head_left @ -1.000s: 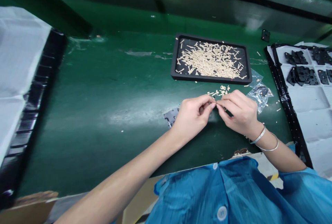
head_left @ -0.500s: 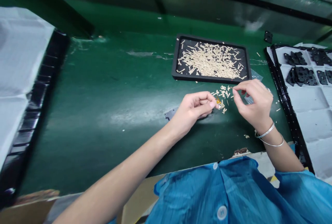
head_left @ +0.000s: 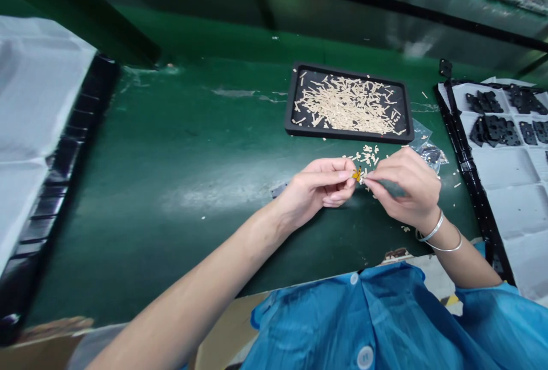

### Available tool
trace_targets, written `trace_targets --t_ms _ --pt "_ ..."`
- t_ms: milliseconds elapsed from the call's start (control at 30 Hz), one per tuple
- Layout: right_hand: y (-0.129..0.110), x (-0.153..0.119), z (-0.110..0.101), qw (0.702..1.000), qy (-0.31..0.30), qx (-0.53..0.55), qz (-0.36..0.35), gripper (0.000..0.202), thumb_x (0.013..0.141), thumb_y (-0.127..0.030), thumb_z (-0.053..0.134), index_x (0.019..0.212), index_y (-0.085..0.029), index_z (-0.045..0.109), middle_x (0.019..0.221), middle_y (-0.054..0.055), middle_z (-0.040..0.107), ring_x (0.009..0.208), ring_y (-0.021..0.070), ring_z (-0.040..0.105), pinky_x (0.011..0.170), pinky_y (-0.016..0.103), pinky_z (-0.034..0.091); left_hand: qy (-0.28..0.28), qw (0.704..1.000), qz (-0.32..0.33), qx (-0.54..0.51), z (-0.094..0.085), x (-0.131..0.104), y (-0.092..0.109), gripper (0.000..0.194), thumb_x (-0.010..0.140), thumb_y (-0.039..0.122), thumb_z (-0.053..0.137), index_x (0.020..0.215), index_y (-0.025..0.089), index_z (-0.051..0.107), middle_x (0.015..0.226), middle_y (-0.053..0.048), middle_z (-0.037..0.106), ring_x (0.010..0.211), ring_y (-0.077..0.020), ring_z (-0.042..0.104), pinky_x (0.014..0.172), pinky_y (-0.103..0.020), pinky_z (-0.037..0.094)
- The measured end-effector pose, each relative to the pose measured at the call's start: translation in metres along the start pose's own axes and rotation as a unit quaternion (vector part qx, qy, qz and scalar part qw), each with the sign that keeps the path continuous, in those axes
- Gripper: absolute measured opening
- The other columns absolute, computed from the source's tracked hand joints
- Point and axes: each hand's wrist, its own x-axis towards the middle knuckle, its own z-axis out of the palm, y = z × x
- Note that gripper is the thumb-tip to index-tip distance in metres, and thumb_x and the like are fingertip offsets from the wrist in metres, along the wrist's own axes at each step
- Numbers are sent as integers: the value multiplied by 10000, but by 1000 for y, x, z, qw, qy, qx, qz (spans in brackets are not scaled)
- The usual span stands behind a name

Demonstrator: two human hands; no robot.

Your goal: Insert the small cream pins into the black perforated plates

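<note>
Between the thumb and forefinger of my left hand (head_left: 323, 183) is a small amber-yellow piece (head_left: 358, 175), its tip sticking out to the right. My right hand (head_left: 405, 187) is closed in a pinch just right of that piece; whatever its fingertips hold is too small to make out. Loose pale scraps (head_left: 367, 154) lie on the green table beneath and beyond the fingertips. A thin grey part (head_left: 279, 189) shows partly behind my left wrist.
Behind the hands lies a black tray (head_left: 349, 134) of pale strips. A clear plastic bag (head_left: 432, 154) sits beyond my right hand. Dark flat parts (head_left: 496, 130) rest in a white-lined tray (head_left: 509, 187) at right. Another white-lined tray (head_left: 29, 101) stands at left.
My right hand has come left and nearer to me, bringing its pinched fingertips up to the amber piece. My left hand has turned slightly, and more of the piece shows.
</note>
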Motion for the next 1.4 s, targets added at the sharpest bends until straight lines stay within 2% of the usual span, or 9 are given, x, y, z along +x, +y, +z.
trace_targets --t_ms 400,500,567,633,767,900,1033,1133,1400 --pt "-2 0 2 1000 -11 5 -18 128 813 -78 671 828 -197 623 724 26 696 670 147 601 611 288 505 -5 1000 -25 4 3 0 2 229 706 272 678 626 119 528 468 40 396 405 -29 265 442 -219 104" --pt "-5 1 2 999 -11 45 22 125 820 -83 659 792 -194 609 704 11 678 649 127 583 624 281 491 -2 1000 -21 19 3 0 1 239 721 297 665 629 122 530 460 42 388 405 -34 261 440 -222 115" --pt "-7 3 2 988 -16 114 106 114 826 -113 652 760 -190 601 687 -2 652 631 111 557 604 263 472 16 999 3 42 3 0 -1 265 745 342 652 643 125 538 472 39 393 416 -44 279 436 -226 136" --pt "-8 4 1 950 -32 203 237 108 817 -145 647 730 -187 598 682 -14 627 617 99 536 572 240 453 46 995 50 79 3 1 -4 299 768 394 653 675 130 548 503 37 408 442 -53 303 437 -224 155" --pt "-4 7 -2 819 -84 370 430 111 736 -211 711 701 -171 614 680 -25 591 586 77 505 504 192 410 59 985 95 128 4 2 -8 332 724 415 739 730 147 543 561 48 441 483 -52 328 449 -213 190" --pt "-1 9 -2 713 -127 495 479 211 696 -292 783 693 -158 620 632 -28 570 560 68 488 474 172 387 42 990 71 118 7 2 -6 346 673 380 784 701 148 529 575 40 501 476 -44 347 441 -207 212" --pt "3 7 1 641 -152 584 475 232 717 -320 782 695 -149 626 595 -25 580 523 66 492 462 173 391 29 992 74 93 7 2 -4 343 665 371 790 661 143 534 566 29 526 445 -41 367 425 -209 217" --pt "5 4 4 623 -148 607 470 208 725 -294 779 704 -147 633 591 -28 586 513 63 495 452 168 390 29 993 80 87 5 2 -5 350 654 373 800 660 141 538 567 28 532 440 -40 375 426 -207 226" --pt "8 2 4 640 -133 587 477 220 700 -301 780 689 -149 622 589 -25 596 501 65 494 446 174 382 69 984 100 127 8 0 2 353 638 386 808 666 151 546 529 47 485 440 -50 366 431 -207 250"
